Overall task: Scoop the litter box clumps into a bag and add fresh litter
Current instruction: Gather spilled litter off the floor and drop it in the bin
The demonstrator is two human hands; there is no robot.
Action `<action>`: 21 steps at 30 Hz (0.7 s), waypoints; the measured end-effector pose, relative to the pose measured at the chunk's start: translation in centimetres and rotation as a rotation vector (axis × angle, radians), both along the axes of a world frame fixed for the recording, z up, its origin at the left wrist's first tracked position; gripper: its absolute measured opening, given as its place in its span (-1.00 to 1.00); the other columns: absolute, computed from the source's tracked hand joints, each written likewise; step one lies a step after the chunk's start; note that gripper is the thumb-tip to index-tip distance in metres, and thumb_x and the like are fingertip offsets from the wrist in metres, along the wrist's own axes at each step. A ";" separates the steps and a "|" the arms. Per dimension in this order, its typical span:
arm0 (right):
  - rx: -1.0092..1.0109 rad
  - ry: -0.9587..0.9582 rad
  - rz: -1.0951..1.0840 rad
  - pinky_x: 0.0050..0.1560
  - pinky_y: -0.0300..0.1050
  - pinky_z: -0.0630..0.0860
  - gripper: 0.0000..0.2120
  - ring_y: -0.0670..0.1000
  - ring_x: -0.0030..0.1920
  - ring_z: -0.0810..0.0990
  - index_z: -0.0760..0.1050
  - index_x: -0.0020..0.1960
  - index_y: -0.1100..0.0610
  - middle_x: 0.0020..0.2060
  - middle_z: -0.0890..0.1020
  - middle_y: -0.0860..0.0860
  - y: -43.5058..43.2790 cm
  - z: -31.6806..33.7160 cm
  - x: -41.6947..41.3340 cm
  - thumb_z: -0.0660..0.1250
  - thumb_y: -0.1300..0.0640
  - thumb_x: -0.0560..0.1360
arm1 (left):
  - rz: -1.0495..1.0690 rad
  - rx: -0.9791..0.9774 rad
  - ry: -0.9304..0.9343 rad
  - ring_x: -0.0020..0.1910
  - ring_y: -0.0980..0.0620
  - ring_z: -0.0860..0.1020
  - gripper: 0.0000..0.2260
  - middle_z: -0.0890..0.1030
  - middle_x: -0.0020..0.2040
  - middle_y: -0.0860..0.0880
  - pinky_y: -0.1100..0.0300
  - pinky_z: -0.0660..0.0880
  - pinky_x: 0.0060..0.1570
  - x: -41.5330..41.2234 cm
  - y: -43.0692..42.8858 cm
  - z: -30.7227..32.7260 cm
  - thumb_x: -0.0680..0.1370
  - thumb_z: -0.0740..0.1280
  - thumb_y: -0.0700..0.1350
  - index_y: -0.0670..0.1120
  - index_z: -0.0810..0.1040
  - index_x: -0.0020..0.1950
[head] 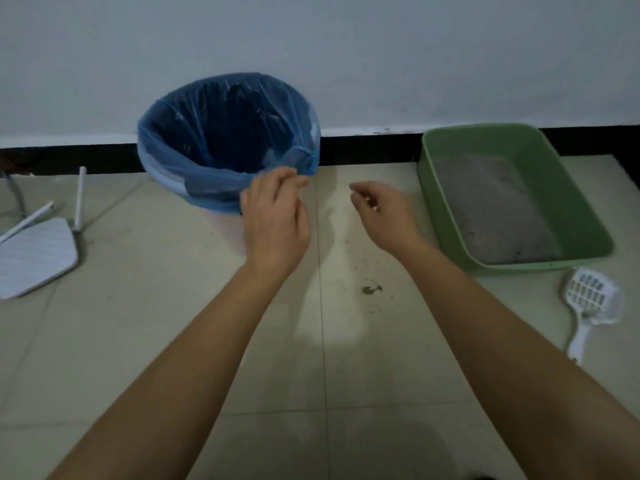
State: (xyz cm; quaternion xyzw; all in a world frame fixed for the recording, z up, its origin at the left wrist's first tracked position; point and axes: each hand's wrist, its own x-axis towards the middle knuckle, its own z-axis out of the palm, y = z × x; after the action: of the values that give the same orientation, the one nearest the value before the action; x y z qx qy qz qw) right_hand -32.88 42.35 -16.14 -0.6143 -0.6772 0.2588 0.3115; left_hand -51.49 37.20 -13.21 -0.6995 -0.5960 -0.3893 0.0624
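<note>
A bin lined with a blue plastic bag (194, 157) stands against the wall at the centre left. My left hand (275, 220) hovers at the bag's near right rim, fingers loosely curled, holding nothing that I can see. My right hand (384, 213) hangs over the bare floor between the bin and the green litter box (450, 209), fingers loosely curled and empty. The box holds grey litter (498, 209). A white slotted scoop (590, 306) lies on the floor by the box's near right corner.
A white router with antennas (38, 254) lies on the floor at the left. A small spill of litter grains (370, 289) marks the tiles between my forearms. A black skirting board runs along the wall behind.
</note>
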 end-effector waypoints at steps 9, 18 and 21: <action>-0.231 -0.164 -0.113 0.07 -0.12 0.52 -0.72 0.06 0.02 0.62 0.58 0.28 0.11 0.14 0.63 0.07 -8.7 -11.2 4.1 0.24 0.09 0.63 | -0.190 -0.786 0.207 0.54 -0.12 0.16 -0.41 0.12 0.59 -0.15 -0.01 0.20 0.47 3.2 -4.4 -9.8 0.53 0.21 -0.32 -0.16 0.19 0.56; -0.294 -0.299 -0.131 0.11 0.07 0.53 -0.58 0.23 0.12 0.49 0.47 0.42 0.15 0.15 0.51 0.19 -12.2 -16.9 5.0 0.32 0.10 0.58 | -0.284 -1.199 0.372 0.59 -0.03 -0.02 -0.35 -0.11 0.63 -0.06 0.01 0.13 0.52 2.5 -7.3 -14.8 0.58 0.13 -0.31 -0.12 -0.07 0.62; -0.279 -0.327 -0.161 0.12 0.09 0.49 -0.52 0.25 0.11 0.46 0.42 0.45 0.16 0.18 0.49 0.22 -12.0 -17.9 4.8 0.32 0.03 0.58 | -0.310 -1.241 0.396 0.60 -0.01 -0.06 -0.35 -0.13 0.62 -0.05 0.01 0.12 0.52 2.1 -7.7 -15.5 0.58 0.12 -0.30 -0.11 -0.08 0.62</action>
State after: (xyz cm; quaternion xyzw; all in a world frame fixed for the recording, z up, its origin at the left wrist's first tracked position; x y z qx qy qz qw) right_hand -28.04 30.40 -34.03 -0.7373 -0.6249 0.2215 0.1294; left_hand -49.35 29.54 -28.67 -0.7416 -0.5791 0.1570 -0.2999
